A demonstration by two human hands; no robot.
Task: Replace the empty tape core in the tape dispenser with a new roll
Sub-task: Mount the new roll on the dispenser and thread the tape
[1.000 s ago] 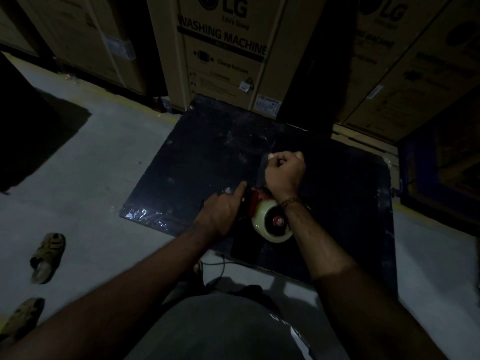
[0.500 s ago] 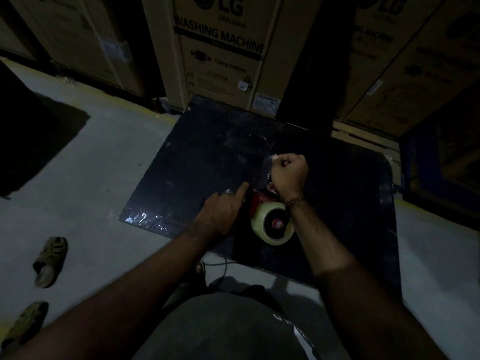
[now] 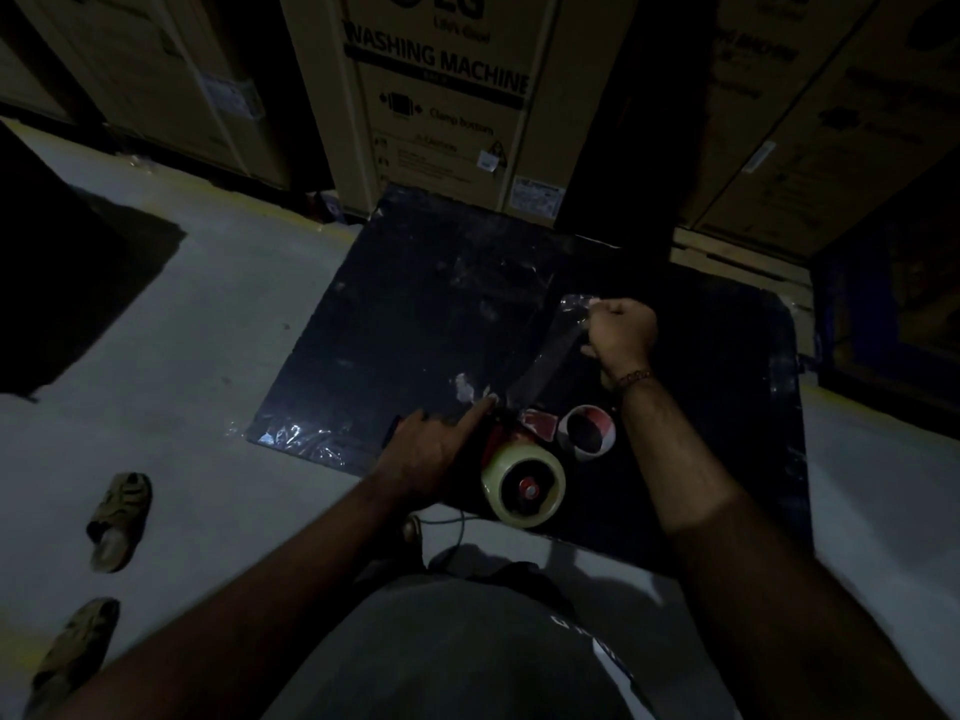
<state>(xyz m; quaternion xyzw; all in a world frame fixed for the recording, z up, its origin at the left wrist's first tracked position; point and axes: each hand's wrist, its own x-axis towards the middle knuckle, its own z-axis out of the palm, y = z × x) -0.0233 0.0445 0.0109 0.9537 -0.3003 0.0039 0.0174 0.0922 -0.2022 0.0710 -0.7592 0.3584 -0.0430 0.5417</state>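
A red tape dispenser (image 3: 498, 441) lies on a black mat (image 3: 415, 324) on the floor, with a pale new roll of tape (image 3: 523, 483) mounted on it. My left hand (image 3: 434, 449) holds the dispenser body, index finger stretched toward its front end. A clear strip of tape (image 3: 545, 356) runs from the dispenser up to my right hand (image 3: 621, 330), which pinches the strip's free end. An empty tape core (image 3: 588, 431), white outside and red inside, lies on the mat just right of the dispenser.
Large cardboard washing machine boxes (image 3: 441, 96) stand close behind the mat. Two sandals (image 3: 119, 517) lie on the grey concrete floor at the left. A thin cable (image 3: 447, 527) lies at the mat's near edge. The scene is dim.
My right hand has moved up and to the right, drawing the clear tape strip out longer. That uncovered the empty core beside the dispenser. My left hand stays on the dispenser.
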